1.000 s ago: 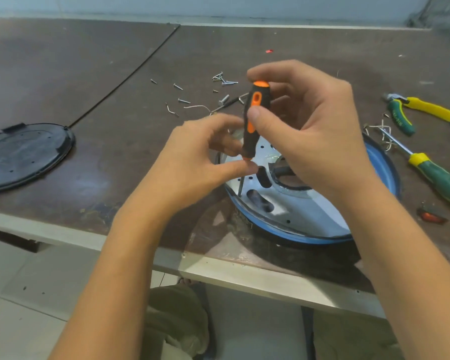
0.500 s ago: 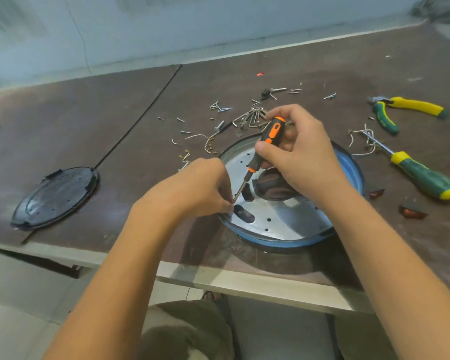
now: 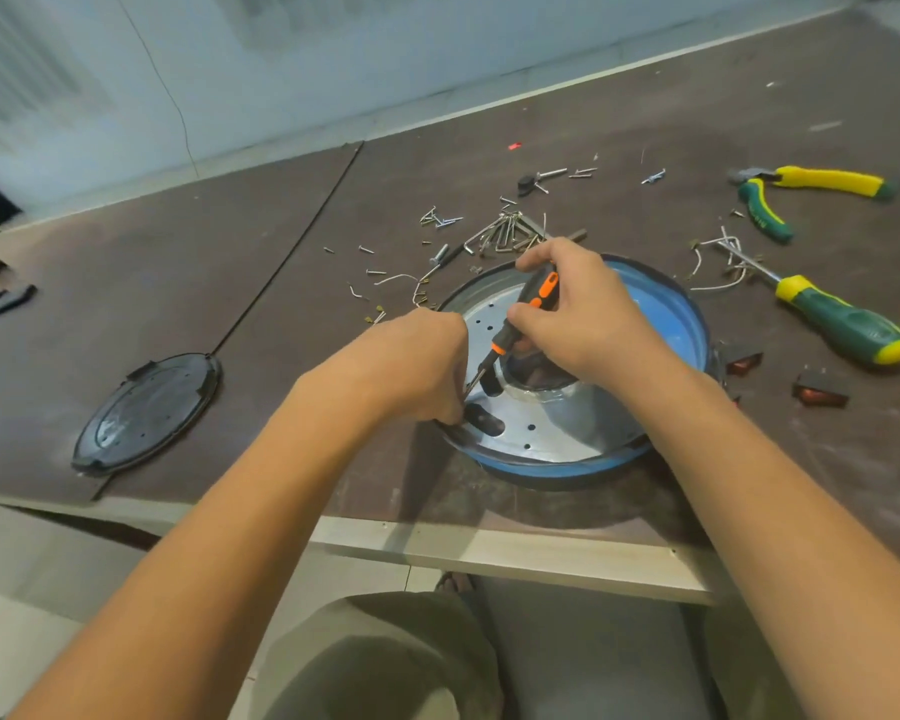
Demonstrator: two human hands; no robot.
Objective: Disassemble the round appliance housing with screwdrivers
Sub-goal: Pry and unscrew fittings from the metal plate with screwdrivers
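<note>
Head view: round blue-rimmed metal appliance housing (image 3: 557, 428) lay near front edge of brown table (image 3: 281, 252), right of centre. Right hand (image 3: 588, 314) fingers clenched round black-and-orange screwdriver (image 3: 533, 304) handle, tip down at housing's metal plate. Left hand (image 3: 417, 366) fingers curled, pinching screwdriver shaft near tip.

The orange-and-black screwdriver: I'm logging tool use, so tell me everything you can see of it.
The screwdriver is small, with a black grip carrying orange inlays and an orange collar, plastic by the look, and a thin bright metal shaft. It is tilted, top up and to the right, shaft running down-left toward the silvery plate inside the round housing. The right hand holds the grip near its top. The left hand pinches the shaft low down and hides the tip.
</note>
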